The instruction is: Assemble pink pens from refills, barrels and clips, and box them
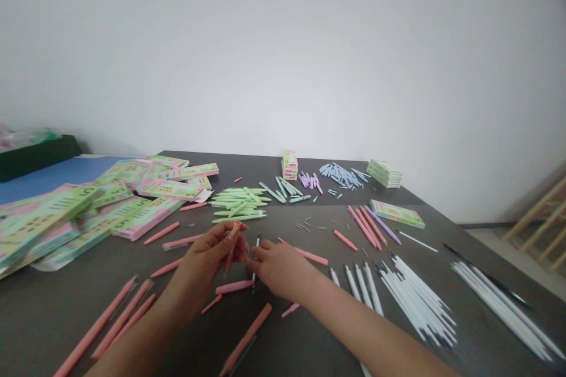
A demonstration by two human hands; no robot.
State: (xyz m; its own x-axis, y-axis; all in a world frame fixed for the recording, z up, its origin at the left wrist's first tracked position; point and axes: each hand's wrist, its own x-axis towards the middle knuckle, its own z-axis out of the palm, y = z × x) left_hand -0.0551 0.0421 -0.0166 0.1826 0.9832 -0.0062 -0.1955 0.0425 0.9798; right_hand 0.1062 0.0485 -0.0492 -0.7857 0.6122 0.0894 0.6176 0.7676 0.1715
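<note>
My left hand (pixel 221 247) is closed around a coral pen barrel (pixel 231 249), which it holds tilted above the dark table. My right hand (pixel 278 266) is just beside it, fingers pinched together near the left fingertips; what they hold is hidden. A thin refill with a dark tip (pixel 254 278) shows above and below the right fingers, and I cannot tell whether it is gripped or lies on the table. Below the hands lie a pink barrel part (pixel 234 287) and a small orange-red piece (pixel 211 304). Another coral barrel (pixel 312 256) extends behind my right hand.
Printed pen boxes (pixel 150 188) are heaped at left. Green pens (pixel 239 201), purple parts (pixel 311 181) and blue parts (pixel 342 175) lie farther back. White refills (pixel 415 297) and white pen barrels (pixel 363 285) spread at right. Coral pens (pixel 110 324) lie front left.
</note>
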